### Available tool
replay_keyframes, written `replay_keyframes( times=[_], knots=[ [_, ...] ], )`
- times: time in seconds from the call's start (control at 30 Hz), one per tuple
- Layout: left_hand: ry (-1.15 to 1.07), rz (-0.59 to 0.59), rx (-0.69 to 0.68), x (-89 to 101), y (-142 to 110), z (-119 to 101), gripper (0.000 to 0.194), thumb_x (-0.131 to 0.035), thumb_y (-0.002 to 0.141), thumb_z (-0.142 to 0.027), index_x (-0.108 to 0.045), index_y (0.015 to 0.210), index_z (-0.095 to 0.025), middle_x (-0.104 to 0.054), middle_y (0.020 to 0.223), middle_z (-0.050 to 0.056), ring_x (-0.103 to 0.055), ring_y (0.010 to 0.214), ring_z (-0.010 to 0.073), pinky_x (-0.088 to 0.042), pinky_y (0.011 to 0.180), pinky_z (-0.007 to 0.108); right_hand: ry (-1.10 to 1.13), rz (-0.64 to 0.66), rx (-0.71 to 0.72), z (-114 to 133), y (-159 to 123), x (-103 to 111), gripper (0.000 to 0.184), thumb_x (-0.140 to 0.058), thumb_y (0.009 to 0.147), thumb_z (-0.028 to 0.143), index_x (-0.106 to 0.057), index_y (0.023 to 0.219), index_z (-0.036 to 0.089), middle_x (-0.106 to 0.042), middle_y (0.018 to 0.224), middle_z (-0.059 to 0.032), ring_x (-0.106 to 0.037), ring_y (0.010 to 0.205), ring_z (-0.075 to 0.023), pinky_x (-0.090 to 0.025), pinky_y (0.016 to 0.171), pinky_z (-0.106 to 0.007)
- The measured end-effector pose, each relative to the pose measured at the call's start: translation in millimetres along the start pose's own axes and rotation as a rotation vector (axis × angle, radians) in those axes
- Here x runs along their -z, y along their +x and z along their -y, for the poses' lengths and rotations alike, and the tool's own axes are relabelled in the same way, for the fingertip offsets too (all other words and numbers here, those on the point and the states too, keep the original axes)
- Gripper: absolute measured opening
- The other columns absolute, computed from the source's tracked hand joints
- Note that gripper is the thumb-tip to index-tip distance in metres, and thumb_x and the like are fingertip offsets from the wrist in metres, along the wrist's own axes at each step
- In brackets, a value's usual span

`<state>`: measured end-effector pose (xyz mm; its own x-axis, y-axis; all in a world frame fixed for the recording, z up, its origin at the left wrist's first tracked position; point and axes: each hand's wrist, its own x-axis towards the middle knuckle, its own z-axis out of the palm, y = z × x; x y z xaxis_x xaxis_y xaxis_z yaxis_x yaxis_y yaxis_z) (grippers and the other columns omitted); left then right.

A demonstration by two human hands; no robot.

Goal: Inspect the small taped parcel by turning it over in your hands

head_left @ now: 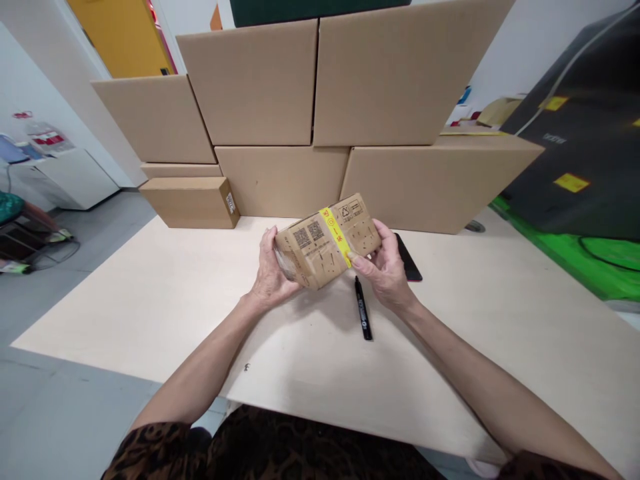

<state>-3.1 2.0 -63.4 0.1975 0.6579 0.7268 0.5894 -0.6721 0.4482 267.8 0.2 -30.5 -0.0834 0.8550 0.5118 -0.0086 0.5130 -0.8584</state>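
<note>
A small cardboard box (325, 241) with printed codes and a yellow tape strip is held tilted above the pale table (150, 293). My left hand (269, 272) grips its left end, fingers wrapped round it. My right hand (384, 267) holds the right end, thumb pressed on the yellow tape. A black marker pen (363, 309) lies on the table just below my right hand. A dark phone (409, 259) lies flat behind my right hand, partly hidden by it.
Several large cardboard boxes (320, 113) are stacked like a wall along the table's far edge, with a smaller flat box (190, 202) at the left. A black and green machine (580, 160) stands at the right. White furniture (65, 170) sits far left.
</note>
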Motion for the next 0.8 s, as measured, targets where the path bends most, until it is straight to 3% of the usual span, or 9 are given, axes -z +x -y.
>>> replay_keyframes(
  times=[0.1,0.17,0.23,0.33,0.4,0.5,0.63,0.7,0.8],
  knots=[
    [0.033,-0.12,-0.146,4.2,6.4,1.9,0.144,-0.092,0.065,-0.073,-0.005,0.171,-0.029,-0.035,0.163,0.02,-0.042,0.153,0.0456,-0.041,0.125,0.071,0.013,0.016,0.001,11.9,-0.4,-2.5,0.098,-0.083,0.079,0.07,-0.035,0.157,0.035,-0.055,0.158,-0.0146,-0.061,0.14,-0.0333,-0.055,0.117,-0.056],
    [0.108,-0.201,-0.264,7.2,10.4,2.5,0.131,-0.087,0.073,-0.073,-0.011,0.171,-0.029,-0.038,0.162,0.019,-0.042,0.154,0.0432,-0.038,0.127,0.07,0.102,-0.025,-0.066,22.1,-0.5,-4.9,0.092,-0.085,0.077,0.069,-0.043,0.151,0.036,-0.057,0.155,-0.0116,-0.059,0.142,-0.0323,-0.053,0.12,-0.055],
    [0.212,-0.258,-0.363,9.9,12.7,1.6,0.108,-0.075,0.088,-0.068,-0.017,0.17,-0.031,-0.038,0.166,0.018,-0.036,0.16,0.0414,-0.029,0.132,0.071,0.232,-0.069,-0.21,32.8,-0.2,-7.2,0.081,-0.089,0.074,0.067,-0.054,0.141,0.038,-0.062,0.149,-0.0065,-0.059,0.141,-0.0309,-0.055,0.117,-0.053],
    [0.338,-0.288,-0.462,11.7,12.3,-2.0,0.076,-0.06,0.102,-0.052,-0.026,0.168,-0.037,-0.034,0.176,0.012,-0.023,0.17,0.0349,-0.016,0.137,0.066,0.41,-0.109,-0.471,45.7,1.8,-7.9,0.065,-0.091,0.069,0.07,-0.065,0.12,0.04,-0.07,0.132,-0.0014,-0.065,0.127,-0.0301,-0.067,0.095,-0.051],
    [0.366,-0.276,-0.5,10.6,10.7,-5.4,0.072,-0.06,0.103,-0.041,-0.028,0.168,-0.039,-0.032,0.18,0.008,-0.018,0.173,0.0296,-0.011,0.139,0.061,0.498,-0.146,-0.609,51.0,4.5,-6.5,0.061,-0.092,0.065,0.072,-0.069,0.109,0.037,-0.072,0.117,-0.001,-0.068,0.11,-0.0288,-0.069,0.082,-0.051],
    [0.361,-0.262,-0.535,6.7,8.6,-10.9,0.074,-0.06,0.102,-0.028,-0.029,0.168,-0.04,-0.032,0.182,0.005,-0.016,0.173,0.024,-0.01,0.141,0.055,0.566,-0.206,-0.758,54.2,9.1,-3.2,0.055,-0.098,0.058,0.062,-0.073,0.098,0.033,-0.072,0.096,0.0007,-0.067,0.087,-0.0241,-0.069,0.08,-0.052],
    [0.367,-0.27,-0.565,3.1,6.0,-13.8,0.077,-0.061,0.1,-0.02,-0.032,0.169,-0.041,-0.037,0.18,0.004,-0.016,0.173,0.0212,-0.009,0.141,0.052,0.566,-0.194,-0.855,52.7,12.3,-0.4,0.046,-0.096,0.058,0.044,-0.073,0.095,0.03,-0.072,0.081,0.0023,-0.069,0.08,-0.025,-0.068,0.082,-0.055],
    [0.371,-0.243,-0.566,4.0,4.2,-12.0,0.078,-0.066,0.1,-0.027,-0.031,0.169,-0.042,-0.043,0.177,0.005,-0.016,0.173,0.0225,-0.007,0.141,0.054,0.564,-0.197,-0.851,50.8,12.4,0.0,0.045,-0.093,0.059,0.042,-0.073,0.097,0.03,-0.074,0.08,0.0015,-0.073,0.085,-0.0289,-0.067,0.083,-0.055],
    [0.375,-0.109,-0.553,9.2,2.6,-8.9,0.084,-0.07,0.095,-0.067,-0.035,0.167,-0.042,-0.051,0.171,0.01,-0.026,0.171,0.0312,-0.001,0.14,0.058,0.542,-0.225,-0.806,47.2,12.4,0.0,0.042,-0.088,0.06,0.041,-0.071,0.097,0.029,-0.078,0.081,-0.0002,-0.076,0.091,-0.033,-0.066,0.081,-0.054]
  ],
)
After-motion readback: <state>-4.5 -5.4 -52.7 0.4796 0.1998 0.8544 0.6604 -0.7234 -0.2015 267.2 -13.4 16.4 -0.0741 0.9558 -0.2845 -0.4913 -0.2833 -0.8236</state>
